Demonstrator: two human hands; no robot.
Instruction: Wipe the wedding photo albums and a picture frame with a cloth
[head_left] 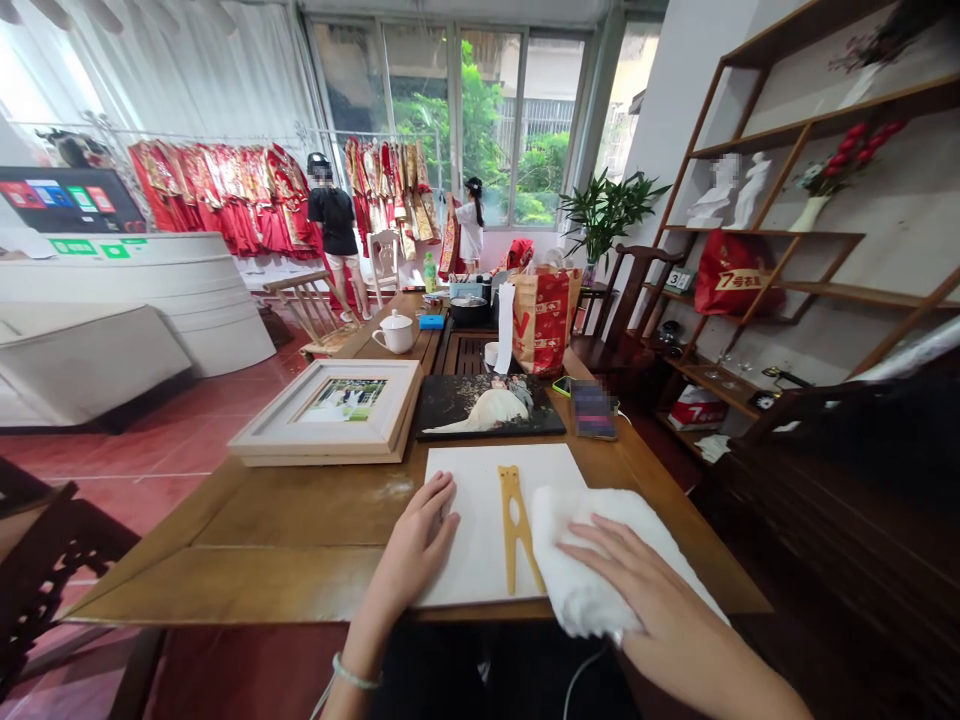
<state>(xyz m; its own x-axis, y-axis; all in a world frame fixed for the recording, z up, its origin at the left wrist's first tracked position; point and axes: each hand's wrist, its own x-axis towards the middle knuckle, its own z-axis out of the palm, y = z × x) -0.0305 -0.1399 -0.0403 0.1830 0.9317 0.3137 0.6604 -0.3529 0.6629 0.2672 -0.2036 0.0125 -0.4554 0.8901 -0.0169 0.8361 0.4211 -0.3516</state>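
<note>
A thin white board point(469, 520) lies flat near the table's front edge. My left hand point(424, 535) rests along its left edge, fingers stretched out, holding nothing. On the board lies a flat, tan, fork-shaped piece point(513, 530) with two long legs, an oval hole and a small eared top; its kind I cannot tell. Just right of it sits a folded white towel point(585, 590), overlapping the board's right side. My right hand point(637, 580) lies on top of the towel with its fingers spread flat; its thumb is hidden.
Behind the board are a framed photo point(337, 405) and a dark picture panel point(487, 408). A phone point(594, 410), a paper bag point(541, 320) and a white teapot point(395, 332) stand farther back on the table point(300, 560). Two people are by clothes racks; shelves point(787, 235) line the right.
</note>
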